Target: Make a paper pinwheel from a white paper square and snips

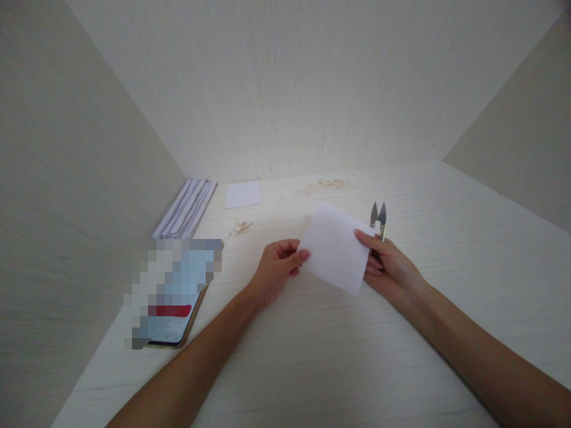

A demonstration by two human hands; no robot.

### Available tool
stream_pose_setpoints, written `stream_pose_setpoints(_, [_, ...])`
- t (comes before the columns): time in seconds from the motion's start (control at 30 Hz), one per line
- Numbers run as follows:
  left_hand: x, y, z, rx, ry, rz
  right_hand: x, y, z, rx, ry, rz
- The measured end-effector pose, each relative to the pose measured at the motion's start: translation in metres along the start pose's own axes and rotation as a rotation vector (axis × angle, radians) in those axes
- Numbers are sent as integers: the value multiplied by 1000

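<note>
Both hands hold an uncut white sheet (pixel 335 248) above the surface (pixel 312 356): left hand (pixel 274 267) pinches its left edge; right hand (pixel 388 267) grips its right edge and thread snips (pixel 379 219)

Bare forearms, seemingly pink-painted nails, no sleeves

Paper sheet (pixel 335 248) — plain white, no print. Snips (pixel 379 219) — silver-grey metal blades. Desk (pixel 339 351) — pale cream with fine wood-grain streaks and a few brownish stains near the back. Smaller paper slip (pixel 242 194) — white. Folded paper stack (pixel 186 208) — white with grey lines. Phone (pixel 172 309) — light-blue screen, red bar.
</note>
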State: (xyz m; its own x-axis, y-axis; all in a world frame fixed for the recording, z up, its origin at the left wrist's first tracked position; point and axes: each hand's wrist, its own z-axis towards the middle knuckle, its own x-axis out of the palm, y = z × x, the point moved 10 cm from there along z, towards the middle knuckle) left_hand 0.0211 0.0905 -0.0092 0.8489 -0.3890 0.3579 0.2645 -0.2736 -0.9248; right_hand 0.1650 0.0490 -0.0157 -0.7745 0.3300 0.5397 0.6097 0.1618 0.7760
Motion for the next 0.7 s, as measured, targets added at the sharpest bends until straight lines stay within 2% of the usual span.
stream_pose_setpoints(0.27, [-15,-5,2,13,-140,-221,15,0,-3,18,152,7])
stream_pose_setpoints(0.7, [-15,-1,3,-66,-136,-440,26,-2,-9,25,298,3])
